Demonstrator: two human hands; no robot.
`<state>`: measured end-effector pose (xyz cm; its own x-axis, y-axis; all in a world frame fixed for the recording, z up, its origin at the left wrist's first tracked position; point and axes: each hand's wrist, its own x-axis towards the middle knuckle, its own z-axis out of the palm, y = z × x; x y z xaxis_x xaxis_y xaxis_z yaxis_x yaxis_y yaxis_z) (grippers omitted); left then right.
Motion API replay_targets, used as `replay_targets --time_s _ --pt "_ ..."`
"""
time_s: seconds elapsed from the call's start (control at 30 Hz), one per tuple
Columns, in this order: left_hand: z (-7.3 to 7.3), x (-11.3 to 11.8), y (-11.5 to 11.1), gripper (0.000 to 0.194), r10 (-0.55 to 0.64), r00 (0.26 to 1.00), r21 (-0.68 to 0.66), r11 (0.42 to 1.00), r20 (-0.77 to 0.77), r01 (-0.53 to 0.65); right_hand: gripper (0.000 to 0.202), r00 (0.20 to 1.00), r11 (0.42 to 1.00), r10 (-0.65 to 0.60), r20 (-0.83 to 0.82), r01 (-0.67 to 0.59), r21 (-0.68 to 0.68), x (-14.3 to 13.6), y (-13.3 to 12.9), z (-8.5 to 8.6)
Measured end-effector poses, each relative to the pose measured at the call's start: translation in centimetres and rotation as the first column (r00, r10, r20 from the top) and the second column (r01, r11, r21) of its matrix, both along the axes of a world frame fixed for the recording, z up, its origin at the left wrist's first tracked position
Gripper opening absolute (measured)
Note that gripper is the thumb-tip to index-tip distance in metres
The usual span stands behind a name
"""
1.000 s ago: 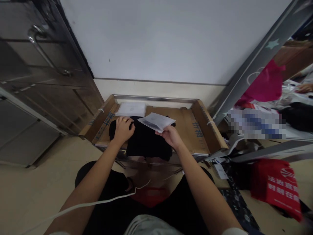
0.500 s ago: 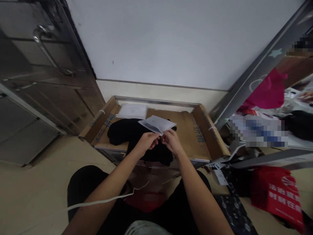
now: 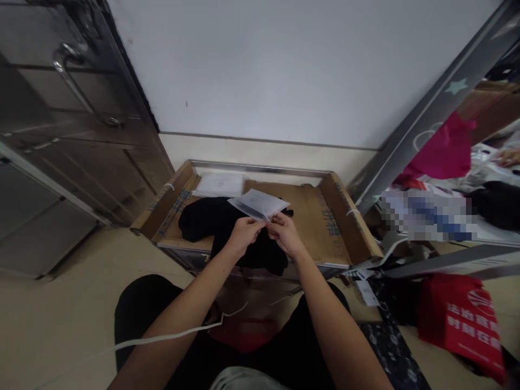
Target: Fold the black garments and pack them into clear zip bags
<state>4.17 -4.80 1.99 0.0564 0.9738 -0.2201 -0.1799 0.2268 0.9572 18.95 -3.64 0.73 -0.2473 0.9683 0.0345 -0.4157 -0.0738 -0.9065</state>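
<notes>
Blk cloth (image 3: pixel 201 219) under bag (image 3: pixel 260 202); wht stack (image 3: pixel 219 184) behind.

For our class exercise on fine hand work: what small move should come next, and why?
Probably ease the left hand and right hand slightly apart, to spread the near edge of the pale bag: both pinch it there, close together, and the black cloth lies beneath.

Head view: from the wearer's own head, we look forward and down past the legs (image 3: pixel 140 303) to the left hand (image 3: pixel 242 235) and right hand (image 3: pixel 284 234), near us over the counter (image 3: pixel 260 167), the wall (image 3: pixel 284 76) beyond.
</notes>
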Motion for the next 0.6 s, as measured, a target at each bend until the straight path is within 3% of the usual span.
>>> replay_targets --time_s 0.3,0.6 --pt "2.1 -2.4 3.2 0.025 0.048 0.986 0.025 0.999 -0.159 -0.044 0.036 0.999 1.000 -0.017 -0.044 0.017 -0.017 0.0 -0.2 0.6" --pt "4.2 -5.5 6.5 0.020 0.145 0.961 0.160 0.981 -0.234 -0.109 0.049 0.998 1.000 0.010 -0.065 -0.011 -0.026 0.2 -0.7 1.1"
